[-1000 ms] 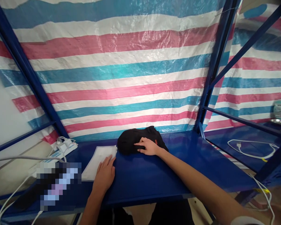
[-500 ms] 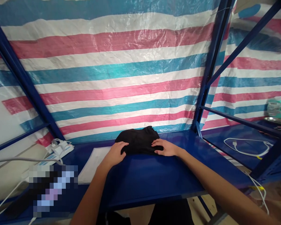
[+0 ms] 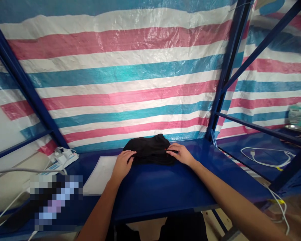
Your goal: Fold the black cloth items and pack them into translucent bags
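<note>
A black folded cloth (image 3: pixel 150 150), perhaps a garment, lies in a soft heap on the blue metal shelf board (image 3: pixel 160 194), close to the striped sheet behind it. My left hand (image 3: pixel 123 163) holds its left edge, fingers curled over the fabric and thumb on the near side. At the right edge, my right hand (image 3: pixel 182 154) pinches the fabric between thumb and fingers. A tiny orange-red mark shows on the cloth beside the right fingertips. Exactly how the cloth is folded is hard to make out.
White paper (image 3: pixel 100 175) lies left of the cloth. Further left are a power strip (image 3: pixel 65 159) with plugs and a pixelated object (image 3: pixel 57 201). Blue posts (image 3: pixel 217 100) frame the shelf. A coiled white cable (image 3: pixel 266 160) lies at the right. A striped plastic sheet (image 3: pixel 130 73) hangs behind.
My right hand has shifted slightly up and right and now pinches the cloth's right edge, where an orange-red mark has come into view. My left hand stays at the left edge.
</note>
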Demonstrator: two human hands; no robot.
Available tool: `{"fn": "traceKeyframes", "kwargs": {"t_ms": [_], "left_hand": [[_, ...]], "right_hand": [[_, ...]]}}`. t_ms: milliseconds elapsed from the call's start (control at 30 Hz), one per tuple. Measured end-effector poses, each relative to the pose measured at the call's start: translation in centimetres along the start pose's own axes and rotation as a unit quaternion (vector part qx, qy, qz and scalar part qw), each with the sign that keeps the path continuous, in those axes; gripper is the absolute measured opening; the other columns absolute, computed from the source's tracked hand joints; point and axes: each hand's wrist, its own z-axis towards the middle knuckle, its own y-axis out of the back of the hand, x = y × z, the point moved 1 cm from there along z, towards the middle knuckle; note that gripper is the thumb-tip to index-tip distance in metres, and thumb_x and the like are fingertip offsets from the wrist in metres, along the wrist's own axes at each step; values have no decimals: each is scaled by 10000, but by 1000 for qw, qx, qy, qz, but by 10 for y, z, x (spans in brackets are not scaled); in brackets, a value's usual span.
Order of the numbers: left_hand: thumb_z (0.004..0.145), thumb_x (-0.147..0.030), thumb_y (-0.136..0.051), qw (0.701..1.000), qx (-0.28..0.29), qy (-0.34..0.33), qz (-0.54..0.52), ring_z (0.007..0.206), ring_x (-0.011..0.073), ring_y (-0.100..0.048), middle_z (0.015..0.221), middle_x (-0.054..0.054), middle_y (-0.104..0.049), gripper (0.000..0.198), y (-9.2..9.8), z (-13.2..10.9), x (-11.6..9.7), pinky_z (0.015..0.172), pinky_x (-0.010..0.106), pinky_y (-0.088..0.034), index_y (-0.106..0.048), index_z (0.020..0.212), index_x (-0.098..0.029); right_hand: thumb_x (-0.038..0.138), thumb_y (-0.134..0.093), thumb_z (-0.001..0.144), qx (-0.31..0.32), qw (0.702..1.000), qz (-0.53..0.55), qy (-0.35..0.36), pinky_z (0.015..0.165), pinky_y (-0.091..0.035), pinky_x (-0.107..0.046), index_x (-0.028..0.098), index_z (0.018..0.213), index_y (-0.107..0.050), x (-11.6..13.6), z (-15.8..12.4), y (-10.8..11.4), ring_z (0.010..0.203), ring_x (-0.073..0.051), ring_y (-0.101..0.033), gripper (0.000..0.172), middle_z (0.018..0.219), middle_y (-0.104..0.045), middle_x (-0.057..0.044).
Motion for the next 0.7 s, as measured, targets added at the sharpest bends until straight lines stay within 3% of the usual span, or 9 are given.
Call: {"fn": "traceKeyframes", "kwargs": {"t_ms": [100, 233, 433, 500, 600, 700], "left_hand": [[1019, -277, -502, 1000, -21, -2, -9, 1256, 310, -650, 1237, 96, -785, 359, -4, 0, -5, 1137, 524, -501, -779, 1244, -232], [961, -237, -547, 1000, -1, 4, -9, 1231, 321, -664, 1225, 101, -792, 342, -7, -1, -4, 1123, 543, -505, -797, 1194, -225], [918, -246, -599, 999, 22, 8, -24, 1319, 337, -629, 1241, 84, -798, 358, -2, -4, -3, 1178, 574, -464, -807, 1209, -253], [930, -279, -620, 999, 4, -15, -40, 1364, 340, -602, 1285, 86, -780, 365, 3, -1, -21, 1207, 575, -436, -789, 1253, -253], [976, -327, -625, 994, -46, -38, -95, 1337, 330, -624, 1300, 98, -765, 330, 18, 1, -74, 1199, 533, -454, -787, 1252, -243], [1014, -367, -608, 982, -46, 4, -185, 1096, 319, -727, 1143, 94, -797, 274, 46, -27, -130, 1017, 485, -582, -824, 1149, -265]], "right_hand": [[580, -774, 922, 21, 999, 4, -30, 1004, -577, -499, 296, 986, -864, -5, -3, 6, 1014, -324, -730, 305, 1046, -805, -81], [509, -887, 796, 60, 996, 21, -61, 984, -579, -485, 295, 1091, -855, -12, -7, 9, 1030, -333, -743, 366, 1113, -816, -67], [497, -713, 973, 45, 998, -2, -37, 893, -578, -426, 281, 1099, -849, -6, -6, 11, 991, -305, -751, 285, 1101, -822, -76], [484, -661, 1013, 39, 999, -27, -27, 865, -567, -410, 277, 1061, -846, -5, -5, 9, 946, -289, -746, 282, 1055, -818, -71], [457, -643, 1027, 43, 998, -46, -26, 851, -555, -399, 266, 1044, -832, -7, -5, 5, 914, -276, -741, 269, 1014, -807, -64], [442, -637, 1032, 45, 998, -44, -26, 849, -550, -389, 249, 1036, -819, -10, -6, 1, 915, -271, -740, 265, 1012, -800, -65]]}}
